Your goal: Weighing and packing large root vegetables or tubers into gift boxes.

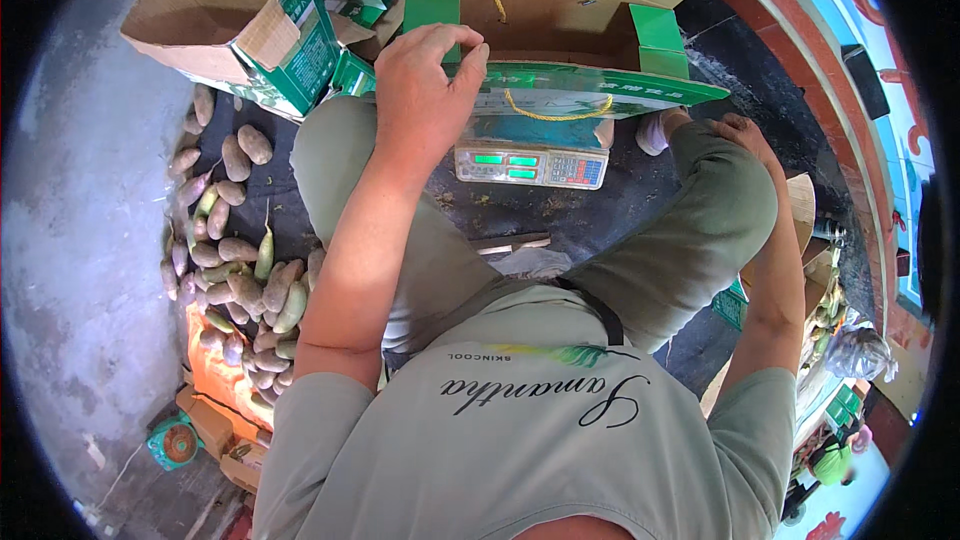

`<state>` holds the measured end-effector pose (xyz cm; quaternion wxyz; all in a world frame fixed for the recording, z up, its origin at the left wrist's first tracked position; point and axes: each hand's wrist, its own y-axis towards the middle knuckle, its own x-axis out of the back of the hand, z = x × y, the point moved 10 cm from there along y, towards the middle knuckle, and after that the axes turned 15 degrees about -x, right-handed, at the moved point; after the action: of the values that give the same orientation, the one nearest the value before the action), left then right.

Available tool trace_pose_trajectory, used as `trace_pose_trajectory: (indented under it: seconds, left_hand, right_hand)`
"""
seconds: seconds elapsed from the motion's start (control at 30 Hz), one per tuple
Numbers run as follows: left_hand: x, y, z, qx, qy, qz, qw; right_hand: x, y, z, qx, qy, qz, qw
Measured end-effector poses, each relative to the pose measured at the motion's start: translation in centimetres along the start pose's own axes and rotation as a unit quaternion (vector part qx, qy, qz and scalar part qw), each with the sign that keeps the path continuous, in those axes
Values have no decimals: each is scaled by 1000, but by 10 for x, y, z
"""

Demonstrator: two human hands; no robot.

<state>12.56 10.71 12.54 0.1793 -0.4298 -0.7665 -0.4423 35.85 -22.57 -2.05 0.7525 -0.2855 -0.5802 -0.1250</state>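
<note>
In front of me a green cardboard box (550, 78), open at the top, with yellow cord handles, sits on a digital scale (530, 166) whose displays glow green. My left hand (430, 80) is at the box's near left corner, its fingers curled over the edge and its thumb toward me. Bare brown cardboard shows inside the box. My right hand (742, 136) lies against my bent right leg by the knee, fingers loosely bent, with nothing seen in it.
Another open green carton (225, 20) stands at the far left. Long brown and greenish tubers (250, 285) are heaped on dark sheeting to my left. A round teal dial scale (177, 443) stands behind them. A red-brown ledge (835, 90) curves along the right.
</note>
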Motion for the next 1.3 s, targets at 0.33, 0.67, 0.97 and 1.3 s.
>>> trace_pose_trajectory:
  seconds: [0.33,0.67,0.97,1.3]
  left_hand:
    - [3,0,0,6,-13,-13,1000]
    - [6,-1,1,13,-22,-19,999]
    - [6,-1,1,12,-20,-19,1000]
    - [4,1,1,-1,-6,-27,1000]
  right_hand:
    - [-45,-3,-79,-302,319,92,894]
    - [10,-6,11,12,26,-43,999]
    - [4,-6,10,58,42,-39,997]
    - [-13,-3,-22,-17,-11,-17,1000]
